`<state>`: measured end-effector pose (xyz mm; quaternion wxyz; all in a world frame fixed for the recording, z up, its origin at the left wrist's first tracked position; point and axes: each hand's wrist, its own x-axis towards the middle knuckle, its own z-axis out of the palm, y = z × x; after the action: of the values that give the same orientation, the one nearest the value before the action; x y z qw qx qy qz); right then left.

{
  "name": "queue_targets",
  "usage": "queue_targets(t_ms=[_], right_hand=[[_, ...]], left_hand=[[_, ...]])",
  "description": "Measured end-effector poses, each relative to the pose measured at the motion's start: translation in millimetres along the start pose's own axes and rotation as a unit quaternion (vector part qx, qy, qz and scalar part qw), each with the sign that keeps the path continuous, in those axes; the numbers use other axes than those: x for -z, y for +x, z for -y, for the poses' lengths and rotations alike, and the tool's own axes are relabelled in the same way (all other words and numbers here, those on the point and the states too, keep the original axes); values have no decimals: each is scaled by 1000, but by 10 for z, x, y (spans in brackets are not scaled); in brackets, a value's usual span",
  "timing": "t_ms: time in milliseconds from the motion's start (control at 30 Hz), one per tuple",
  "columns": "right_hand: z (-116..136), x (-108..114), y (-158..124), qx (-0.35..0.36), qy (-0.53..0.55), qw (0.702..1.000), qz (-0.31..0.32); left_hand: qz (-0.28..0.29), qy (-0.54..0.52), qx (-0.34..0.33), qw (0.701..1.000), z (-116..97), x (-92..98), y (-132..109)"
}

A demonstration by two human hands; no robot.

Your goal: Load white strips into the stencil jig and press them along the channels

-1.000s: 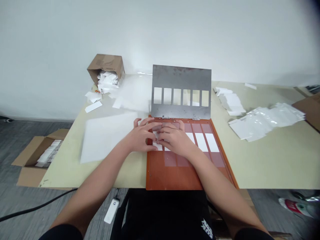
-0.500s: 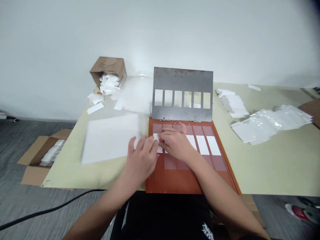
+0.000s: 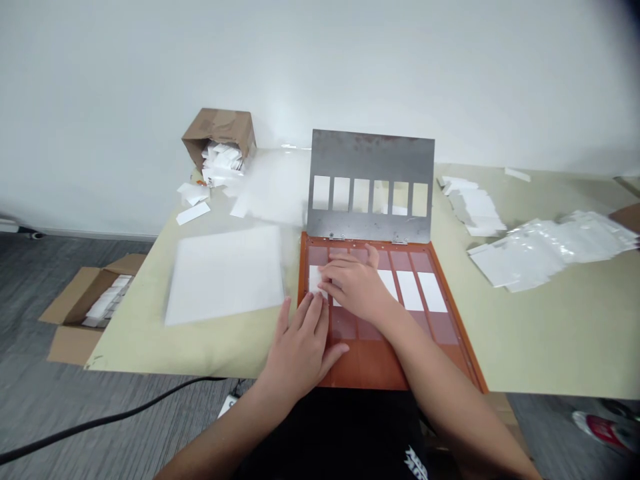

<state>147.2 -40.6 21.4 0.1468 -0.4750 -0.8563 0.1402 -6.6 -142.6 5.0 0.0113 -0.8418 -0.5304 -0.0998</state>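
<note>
An orange tray (image 3: pixel 370 370) with slots side by side lies at the table's front edge. White cards (image 3: pixel 410 291) sit in its slots, some of them hidden under my right hand (image 3: pixel 356 283). That hand is open, its fingertips at the right side of the leftmost white card (image 3: pixel 315 277). My left hand (image 3: pixel 299 347) lies open over the tray's left part, fingers stretched to the lower end of the same card and thumb out to the right. Hinged to the tray's far edge, a grey metal plate (image 3: pixel 373 153) with a row of rectangular windows stands raised.
Left of the tray lies a white sheet stack (image 3: pixel 227 277). Behind it a tipped cardboard box (image 3: pixel 225 123) spills white pieces. Clear plastic packets (image 3: pixel 530 257) and white cards (image 3: pixel 477 210) lie at the right. An open carton (image 3: pixel 70 303) stands on the floor.
My left hand has come down and right, its fingers now flat against the leftmost card's lower end. My right hand stays at the same card. The view has shifted slightly.
</note>
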Motion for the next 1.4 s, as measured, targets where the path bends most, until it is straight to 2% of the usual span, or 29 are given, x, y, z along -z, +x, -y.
queue_targets(t_ms=[533, 967, 1100, 1300, 1400], right_hand=[[-18, 4, 9, 5, 6, 1000, -9], [-138, -76, 44, -7, -39, 999, -6], [-143, -112, 67, 0, 5, 999, -35], [-156, -178, 109, 26, 130, 984, -121], [-165, -167, 100, 34, 162, 978, -126]], left_hand=[[19, -9, 15, 1000, -37, -23, -10], [31, -39, 25, 998, -40, 61, 44], [28, -50, 29, 998, -44, 54, 52], [26, -56, 36, 997, -50, 55, 64], [23, -58, 38, 997, -57, 60, 63]])
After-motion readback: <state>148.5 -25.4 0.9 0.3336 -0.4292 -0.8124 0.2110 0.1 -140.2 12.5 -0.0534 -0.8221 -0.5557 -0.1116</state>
